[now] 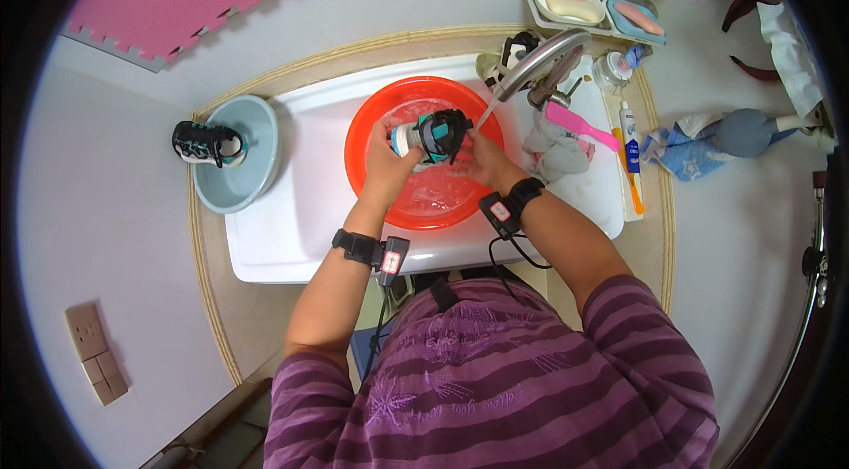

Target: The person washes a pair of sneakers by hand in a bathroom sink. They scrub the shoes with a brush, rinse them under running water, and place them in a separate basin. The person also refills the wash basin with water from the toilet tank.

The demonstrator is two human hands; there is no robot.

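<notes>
A small black sneaker with teal patches and a white sole (443,136) is tilted over a red plastic basin (358,167). My left hand (390,157) grips it by the sole end. Beside the shoe's other end is my right hand (487,161), fingers spread over the basin; whether a fingertip touches the shoe is unclear. Cloudy, sudsy water (428,194) lies in the basin. From the curved metal faucet (547,61) a thin stream runs down near my right fingers. A matching sneaker (209,144) rests on the rim of a light blue basin (265,164) at the left.
The red basin stands in a white sink (312,204). At right lie a grey cloth (557,151), a pink-handled brush (584,126), a toothpaste tube (630,137) and an orange toothbrush (635,194). Another shoe (514,58) sits behind the faucet. Soap dishes (570,3) are on the wall.
</notes>
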